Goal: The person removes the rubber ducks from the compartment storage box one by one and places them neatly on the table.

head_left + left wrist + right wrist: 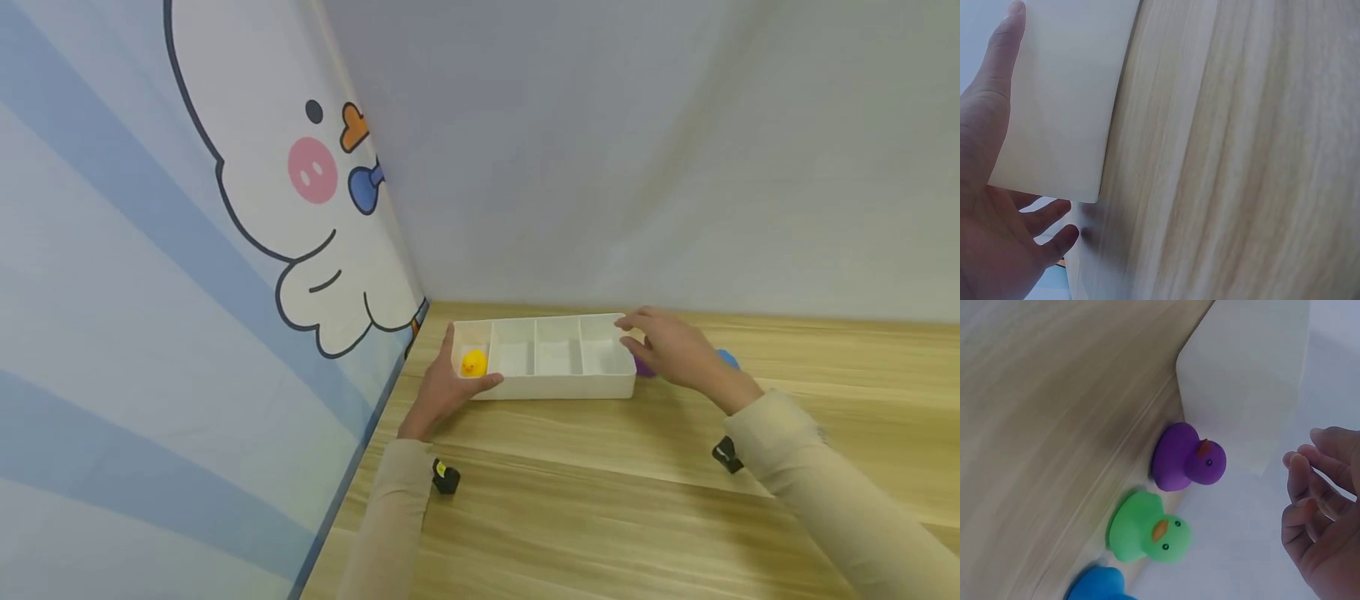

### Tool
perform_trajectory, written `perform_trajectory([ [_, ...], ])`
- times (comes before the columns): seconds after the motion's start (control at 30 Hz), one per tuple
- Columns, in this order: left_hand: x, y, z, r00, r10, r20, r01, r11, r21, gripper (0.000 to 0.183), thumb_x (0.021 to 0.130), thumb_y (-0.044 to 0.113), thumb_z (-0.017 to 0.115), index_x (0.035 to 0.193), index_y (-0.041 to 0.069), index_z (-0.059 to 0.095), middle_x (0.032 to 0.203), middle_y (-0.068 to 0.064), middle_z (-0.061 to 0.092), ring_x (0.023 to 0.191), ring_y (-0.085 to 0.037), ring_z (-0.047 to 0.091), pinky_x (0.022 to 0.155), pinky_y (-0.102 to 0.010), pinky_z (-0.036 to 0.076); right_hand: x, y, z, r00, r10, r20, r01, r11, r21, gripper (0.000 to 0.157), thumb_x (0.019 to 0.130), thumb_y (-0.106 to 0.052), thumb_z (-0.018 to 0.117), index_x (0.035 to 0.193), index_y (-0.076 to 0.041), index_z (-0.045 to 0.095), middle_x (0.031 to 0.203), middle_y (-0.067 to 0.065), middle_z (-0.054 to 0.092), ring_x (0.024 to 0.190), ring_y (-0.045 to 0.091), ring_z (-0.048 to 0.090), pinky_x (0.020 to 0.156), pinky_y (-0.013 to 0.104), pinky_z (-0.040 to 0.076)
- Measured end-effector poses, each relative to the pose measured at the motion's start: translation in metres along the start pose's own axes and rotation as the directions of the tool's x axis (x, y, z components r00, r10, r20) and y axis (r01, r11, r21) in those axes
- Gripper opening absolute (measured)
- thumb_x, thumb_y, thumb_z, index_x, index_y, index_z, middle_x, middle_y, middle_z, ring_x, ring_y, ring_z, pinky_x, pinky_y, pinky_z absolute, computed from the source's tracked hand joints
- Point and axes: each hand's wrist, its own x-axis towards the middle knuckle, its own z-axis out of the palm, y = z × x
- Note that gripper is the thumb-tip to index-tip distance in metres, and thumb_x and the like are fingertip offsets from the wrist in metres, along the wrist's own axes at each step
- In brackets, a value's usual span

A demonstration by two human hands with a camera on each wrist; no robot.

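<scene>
A white tray [555, 387] with a row of compartments stands near the back of the table. A yellow toy duck [474, 363] sits in its leftmost compartment; the others hold nothing. My left hand [442, 383] rests against the tray's left end, thumb straight along the front wall, fingers extended at the end wall. Over the tray's right end hovers my right hand [671, 346], fingers loosely bent, holding nothing. Beside that end, in the right wrist view, a purple duck [1175, 456], a green duck [1141, 528] and a partly cut-off blue duck [1097, 584] stand in a row.
The wood-grain table [570, 517] meets a pale wall [637, 167] behind the tray. On the left hangs a blue-and-white cloth [187, 350] with a cartoon figure. Small black objects show beside the left sleeve [390, 500] and the right sleeve [810, 467].
</scene>
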Motion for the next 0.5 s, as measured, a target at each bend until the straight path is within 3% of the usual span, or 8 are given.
perform_trajectory([
  [0.5, 0.000, 0.000, 0.000, 1.000, -0.017, -0.023, 0.018, 0.999, 0.048, 0.134, 0.067, 0.076, 0.081, 0.165, 0.037, -0.002, 0.168, -0.017, 0.030, 0.151, -0.042, 0.038, 0.118, -0.062, 0.039, 0.013, -0.017, 0.013, 1.000, -0.018, 0.015, 0.018, 1.000, -0.017, 0.032, 0.100, -0.016, 0.065, 0.128, -0.001, 0.067, 0.122, 0.019, 0.070, 0.083, 0.024, 0.070, 0.069, 0.040, 0.058],
])
